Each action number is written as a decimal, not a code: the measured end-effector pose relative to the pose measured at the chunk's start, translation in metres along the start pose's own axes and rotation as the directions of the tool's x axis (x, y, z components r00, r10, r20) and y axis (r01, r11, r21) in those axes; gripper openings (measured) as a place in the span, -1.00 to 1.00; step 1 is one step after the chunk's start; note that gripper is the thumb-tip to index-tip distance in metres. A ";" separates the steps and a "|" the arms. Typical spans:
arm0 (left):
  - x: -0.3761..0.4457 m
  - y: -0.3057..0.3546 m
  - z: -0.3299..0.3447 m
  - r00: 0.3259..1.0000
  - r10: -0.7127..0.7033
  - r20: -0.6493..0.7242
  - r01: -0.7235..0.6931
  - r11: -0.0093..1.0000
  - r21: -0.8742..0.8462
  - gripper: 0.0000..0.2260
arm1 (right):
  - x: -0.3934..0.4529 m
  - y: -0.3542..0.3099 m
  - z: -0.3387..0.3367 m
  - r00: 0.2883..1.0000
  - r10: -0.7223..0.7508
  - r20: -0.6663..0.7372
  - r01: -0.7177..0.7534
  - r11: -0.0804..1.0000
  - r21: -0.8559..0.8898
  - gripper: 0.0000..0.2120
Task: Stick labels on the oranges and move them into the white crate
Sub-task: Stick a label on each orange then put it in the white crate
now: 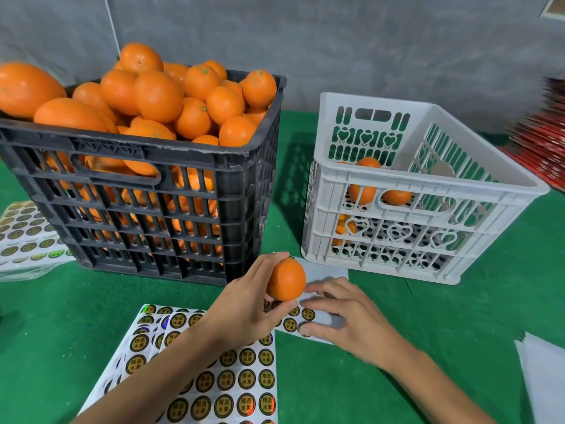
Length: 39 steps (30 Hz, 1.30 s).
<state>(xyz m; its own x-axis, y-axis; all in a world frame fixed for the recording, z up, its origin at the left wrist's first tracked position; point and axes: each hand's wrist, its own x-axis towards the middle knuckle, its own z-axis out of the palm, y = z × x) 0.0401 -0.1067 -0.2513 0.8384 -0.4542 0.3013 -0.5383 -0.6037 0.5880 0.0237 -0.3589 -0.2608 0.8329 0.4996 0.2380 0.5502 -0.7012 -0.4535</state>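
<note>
My left hand (247, 298) grips an orange (286, 280) just above the green table, in front of the gap between the two crates. My right hand (339, 319) rests with loosely curled fingers on a partly used label sheet (324, 319), its fingertips touching the round gold-and-black labels beside the orange. The white crate (428, 185) stands at the right with a few oranges inside. The black crate (146, 166) at the left is heaped with oranges.
Full label sheets (220, 381) lie under my left forearm. More label sheets (24, 237) lie at the far left beside the black crate. White backing paper (544, 377) sits at the right edge. A red stack (544, 139) lies behind the white crate.
</note>
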 end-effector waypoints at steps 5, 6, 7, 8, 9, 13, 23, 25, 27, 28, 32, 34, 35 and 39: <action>-0.001 0.001 -0.001 1.000 -0.005 0.011 0.005 1.000 -0.020 -0.33 | 0.000 -0.002 -0.001 0.999 -0.047 0.005 0.047 0.998 -0.044 -0.60; -0.001 0.001 -0.001 1.000 -0.014 0.012 0.014 0.999 -0.035 -0.33 | -0.001 -0.002 -0.001 0.999 -0.052 0.007 0.052 0.998 -0.045 -0.60; -0.002 0.000 -0.001 1.000 -0.023 0.012 0.023 0.998 -0.055 -0.33 | -0.001 -0.002 -0.001 0.999 -0.051 0.007 0.051 0.998 -0.035 -0.60; -0.002 0.000 -0.001 0.999 -0.029 0.012 0.030 0.997 -0.074 -0.33 | -0.002 -0.002 0.000 0.999 -0.048 0.004 0.048 0.999 -0.022 -0.59; -0.002 0.000 -0.001 0.999 -0.033 0.014 0.034 0.996 -0.087 -0.33 | -0.003 -0.002 0.001 0.999 -0.046 -0.001 0.046 0.999 -0.014 -0.58; -0.002 0.000 -0.001 0.999 -0.032 0.024 0.034 0.994 -0.101 -0.32 | -0.005 -0.004 0.002 0.998 -0.066 -0.012 0.066 0.997 -0.038 -0.57; -0.003 0.002 -0.002 0.999 -0.031 0.036 0.035 0.991 -0.127 -0.33 | -0.005 -0.006 0.006 0.992 -0.091 -0.090 0.094 0.995 0.026 -0.73; -0.003 0.002 -0.002 0.999 -0.022 0.036 0.026 0.993 -0.114 -0.33 | -0.004 -0.007 0.007 0.993 -0.070 -0.094 0.078 0.994 0.080 -0.75; -0.003 0.002 -0.002 0.999 -0.019 0.038 0.023 0.994 -0.105 -0.33 | -0.003 -0.007 0.007 0.995 -0.012 -0.100 0.028 0.986 0.167 -0.77; -0.003 0.002 -0.002 0.999 -0.017 0.037 0.021 0.995 -0.101 -0.33 | -0.003 -0.007 0.006 0.995 0.020 -0.100 0.001 0.978 0.209 -0.80; -0.003 0.001 -0.002 0.999 -0.009 0.044 0.013 0.996 -0.089 -0.32 | -0.002 -0.012 0.005 0.979 0.156 -0.131 -0.097 0.924 0.370 -0.92; -0.003 0.001 -0.002 0.999 -0.005 0.049 0.008 0.997 -0.079 -0.32 | -0.001 -0.017 0.002 0.933 0.282 -0.225 -0.140 0.857 0.495 -0.94; -0.003 0.002 -0.002 0.999 0.001 0.051 0.003 0.997 -0.071 -0.32 | 0.000 -0.019 0.001 0.895 0.343 -0.286 -0.152 0.837 0.526 -0.95; -0.002 0.003 -0.003 0.997 0.036 0.071 -0.034 0.999 -0.032 -0.33 | 0.003 -0.028 0.003 0.778 0.439 -0.450 -0.145 0.822 0.551 -0.97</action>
<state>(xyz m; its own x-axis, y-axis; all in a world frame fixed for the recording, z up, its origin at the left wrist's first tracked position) 0.0367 -0.1058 -0.2483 0.8100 -0.5215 0.2680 -0.5636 -0.5665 0.6012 0.0111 -0.3364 -0.2498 0.9163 -0.1479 0.3722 0.2982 -0.3686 -0.8805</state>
